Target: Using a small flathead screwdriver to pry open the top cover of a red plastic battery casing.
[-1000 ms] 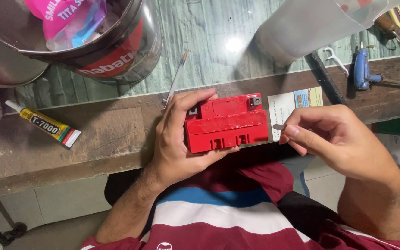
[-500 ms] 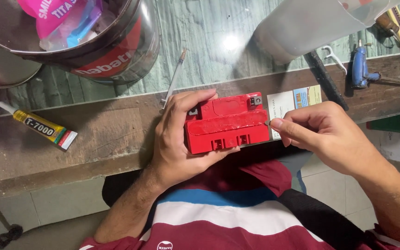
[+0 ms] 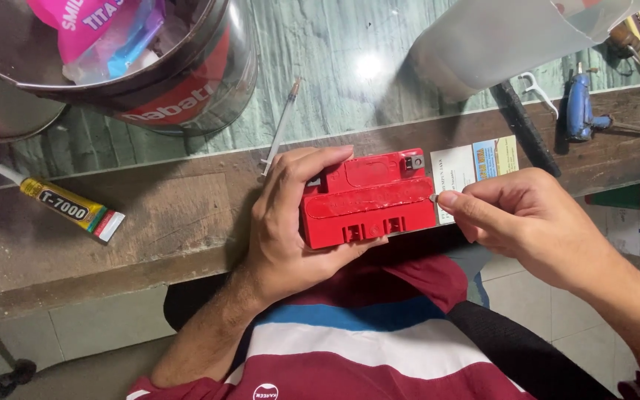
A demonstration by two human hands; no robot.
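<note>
Closer now, right hand (image 3: 538, 230) pinches at red battery's (image 3: 368, 198) right end; left hand (image 3: 290, 215) grips its left side; syringe (image 3: 279, 127) behind, glue tube (image 3: 64, 207) far left.

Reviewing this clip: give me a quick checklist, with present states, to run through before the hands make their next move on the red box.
1. Left hand grips the red box: ok.
2. Box rests on the wooden bench edge: ok, though it partly overhangs.
3. Right hand fingers pinch a small tool at the box's right end: ok.
4. Tool tip seated in the seam: cannot tell.
5. Glue tube and syringe lie apart from both hands: ok.
</note>
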